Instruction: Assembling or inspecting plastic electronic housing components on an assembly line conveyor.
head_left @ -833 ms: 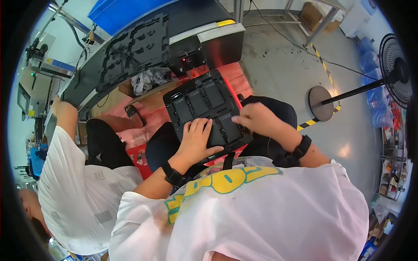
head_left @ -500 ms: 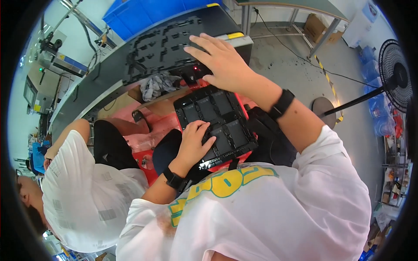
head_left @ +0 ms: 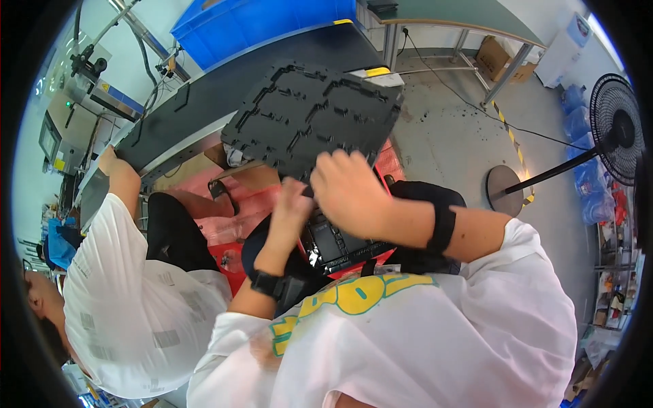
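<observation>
Right hand: the right hand (head_left: 350, 190) is up at the near edge of a black moulded tray (head_left: 314, 117), fingers curled over that edge and holding it.
Left hand: the left hand (head_left: 291, 204) sits just beside the right one, fingers closed on the same near edge, a black wristband (head_left: 266, 283) on the forearm.
Lifted tray: tilted, its far end raised toward the dark workbench (head_left: 204, 109), its recessed pockets facing the camera.
Lap: a second black tray (head_left: 337, 241) lies below the hands on the person's lap, partly hidden by both wrists.
Left side: a co-worker in a white shirt (head_left: 129, 299) sits close by, one arm reaching to the bench.
Beyond: blue crate (head_left: 265, 24) behind the bench; black pedestal fan (head_left: 615, 129) on the concrete floor to the right.
</observation>
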`<state>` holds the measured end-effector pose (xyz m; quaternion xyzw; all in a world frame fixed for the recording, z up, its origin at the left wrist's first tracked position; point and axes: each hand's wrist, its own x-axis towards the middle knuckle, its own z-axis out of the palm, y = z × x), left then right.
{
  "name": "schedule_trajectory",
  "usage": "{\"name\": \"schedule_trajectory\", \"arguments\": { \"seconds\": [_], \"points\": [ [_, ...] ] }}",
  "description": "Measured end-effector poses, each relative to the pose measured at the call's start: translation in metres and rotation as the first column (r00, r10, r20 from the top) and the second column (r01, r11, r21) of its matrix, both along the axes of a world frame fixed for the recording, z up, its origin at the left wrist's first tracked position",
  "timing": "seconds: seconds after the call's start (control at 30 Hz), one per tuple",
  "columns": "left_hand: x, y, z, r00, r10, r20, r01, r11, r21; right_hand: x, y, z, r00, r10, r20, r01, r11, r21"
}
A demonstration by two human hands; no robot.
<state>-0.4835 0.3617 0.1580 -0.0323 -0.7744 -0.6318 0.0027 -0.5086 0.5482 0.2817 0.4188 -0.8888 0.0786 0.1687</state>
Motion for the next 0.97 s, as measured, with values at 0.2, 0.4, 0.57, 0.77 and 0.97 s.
{"name": "schedule_trajectory", "arguments": {
  "seconds": [0.2, 0.4, 0.57, 0.77, 0.97],
  "points": [
    [0.042, -0.005, 0.056, 0.933, 0.312, 0.178, -0.359, 0.785, 0.504, 0.046, 0.002, -0.023, 0.819, 0.465, 0.337, -0.497, 0.868, 0.011],
    [0.057, -0.022, 0.005, 0.886, 0.318, 0.338, -0.299, 0.948, -0.107, 0.022, 0.019, -0.055, 0.983, -0.025, 0.182, 0.020, 0.999, 0.026],
    [0.033, -0.029, -0.058, 0.944, 0.320, 0.078, -0.256, 0.863, -0.436, 0.040, 0.042, -0.081, 0.848, -0.302, 0.436, 0.022, 0.842, 0.539],
    [0.018, -0.010, -0.036, 0.843, 0.268, 0.467, -0.300, 0.954, -0.006, 0.028, 0.054, -0.089, 0.894, -0.284, 0.346, 0.128, 0.903, 0.411],
    [0.018, -0.002, -0.036, 0.817, 0.300, 0.493, -0.279, 0.953, -0.118, 0.010, 0.055, -0.086, 0.820, -0.249, 0.516, 0.030, 0.918, 0.395]
  ]
}}
